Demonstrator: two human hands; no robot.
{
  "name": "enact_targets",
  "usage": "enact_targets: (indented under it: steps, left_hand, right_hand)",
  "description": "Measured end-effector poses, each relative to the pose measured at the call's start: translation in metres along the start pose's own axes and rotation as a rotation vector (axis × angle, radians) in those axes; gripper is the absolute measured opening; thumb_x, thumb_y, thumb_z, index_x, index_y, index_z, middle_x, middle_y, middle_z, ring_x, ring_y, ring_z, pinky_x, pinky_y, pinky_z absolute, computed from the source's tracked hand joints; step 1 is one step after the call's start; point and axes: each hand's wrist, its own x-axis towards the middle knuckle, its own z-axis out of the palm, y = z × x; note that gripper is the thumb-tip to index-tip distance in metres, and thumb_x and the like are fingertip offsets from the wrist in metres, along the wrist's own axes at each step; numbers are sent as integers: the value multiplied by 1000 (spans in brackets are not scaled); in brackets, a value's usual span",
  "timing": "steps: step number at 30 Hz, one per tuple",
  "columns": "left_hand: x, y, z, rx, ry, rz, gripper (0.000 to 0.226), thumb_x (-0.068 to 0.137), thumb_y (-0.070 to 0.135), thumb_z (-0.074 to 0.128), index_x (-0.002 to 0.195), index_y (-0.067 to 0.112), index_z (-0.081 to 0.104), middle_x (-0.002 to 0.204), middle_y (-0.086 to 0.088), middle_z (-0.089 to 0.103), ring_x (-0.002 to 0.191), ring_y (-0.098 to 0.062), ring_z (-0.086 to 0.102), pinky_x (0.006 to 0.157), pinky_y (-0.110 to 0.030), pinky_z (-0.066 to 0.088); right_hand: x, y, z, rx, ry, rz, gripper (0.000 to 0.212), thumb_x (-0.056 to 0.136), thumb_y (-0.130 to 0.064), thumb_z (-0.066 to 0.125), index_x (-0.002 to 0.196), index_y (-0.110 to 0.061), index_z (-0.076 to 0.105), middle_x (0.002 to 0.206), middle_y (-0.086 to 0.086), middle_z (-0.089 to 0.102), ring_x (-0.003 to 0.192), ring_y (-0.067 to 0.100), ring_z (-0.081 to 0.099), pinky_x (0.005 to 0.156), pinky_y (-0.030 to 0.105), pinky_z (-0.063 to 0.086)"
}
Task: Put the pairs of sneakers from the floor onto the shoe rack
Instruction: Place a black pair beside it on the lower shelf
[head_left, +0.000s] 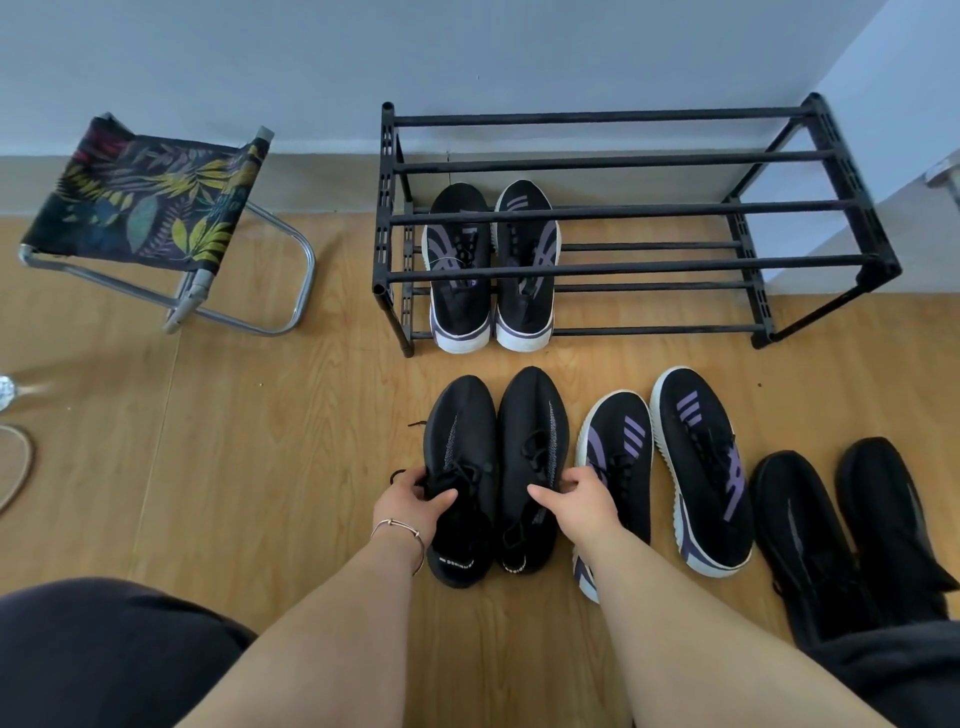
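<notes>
Your two bare forearms reach forward over the wooden floor (218, 467) to the all-black pair of sneakers (491, 467), which lies side by side just in front of the shoe rack (644, 213). Your left hand (408, 506), with a thin bracelet (397, 530) at the wrist, curls around the left shoe at its opening, thumb on top; your right hand (574, 499) grips the right shoe the same way from its outer side. Just beside this pair to the right sits a black pair with purple stripes (670, 467), and farther right a second plain black pair (852, 530). One more black-and-purple pair (491, 270) already rests on the rack's lower tier, at its left end, toes toward the wall. A folding stool (150, 208) with a leaf-print seat stands well to the left.
</notes>
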Motion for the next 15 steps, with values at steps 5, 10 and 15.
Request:
enact_targets:
  steps: [5, 10, 15]
  left_hand:
    - [1, 2, -7, -7, 1, 40, 62, 82, 25, 80, 138, 21, 54, 104, 2, 71, 93, -15, 69, 83, -30, 54]
    - [-2, 8, -9, 31, 3, 48, 59, 83, 21, 78, 137, 19, 54, 97, 6, 67, 88, -12, 67, 74, -23, 51]
    - [-5, 12, -12, 54, -4, 59, 56, 86, 21, 75, 138, 19, 54, 106, 2, 69, 88, -12, 65, 67, -17, 47]
  right_hand:
    - [6, 9, 0, 28, 21, -26, 55, 79, -29, 86, 121, -13, 54, 108, 1, 64, 102, 22, 62, 88, 33, 50]
    - [12, 9, -1, 34, 14, -9, 51, 76, -23, 88, 112, -15, 53, 98, -3, 64, 102, 24, 64, 97, 40, 53]
    - [19, 11, -5, 42, -22, -29, 53, 74, -25, 89, 116, -12, 58, 107, 3, 70, 104, 24, 67, 99, 45, 55]
